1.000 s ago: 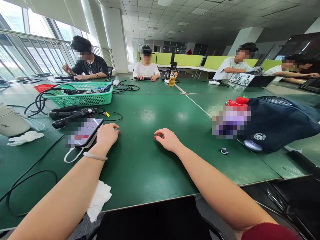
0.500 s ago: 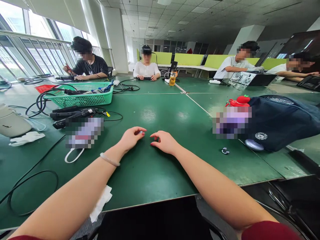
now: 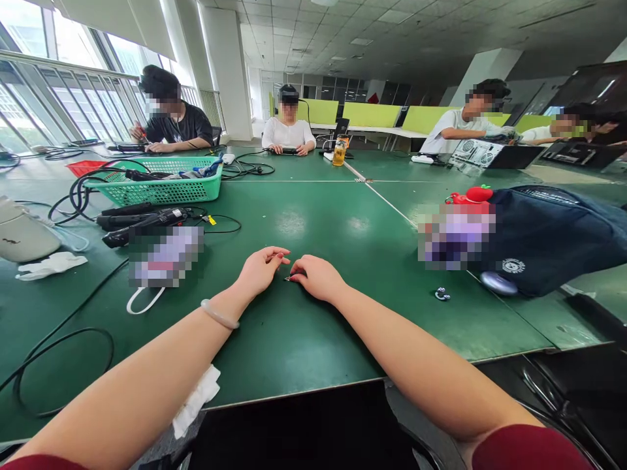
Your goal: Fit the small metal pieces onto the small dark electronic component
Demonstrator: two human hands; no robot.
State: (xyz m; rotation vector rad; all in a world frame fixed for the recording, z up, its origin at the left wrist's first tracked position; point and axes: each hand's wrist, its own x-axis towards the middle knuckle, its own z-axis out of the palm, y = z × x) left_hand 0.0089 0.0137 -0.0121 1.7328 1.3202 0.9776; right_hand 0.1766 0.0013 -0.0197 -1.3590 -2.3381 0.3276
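Pinching a tiny dark piece (image 3: 287, 279) in my right grip (image 3: 319, 279) over the bench (image 3: 279, 352), my curled left grip (image 3: 258, 271) close by, contents unclear, I could drop it if that slight hold slips.

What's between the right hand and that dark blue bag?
The head view shows, past the right hand, green tabletop, a small black-and-silver thing, then a pixelated purplish thing and shiny oval by the dark blue bag.

No text is legible: the round white emblem (image 3: 513, 266) on the dark bag (image 3: 563, 228) is too small to read
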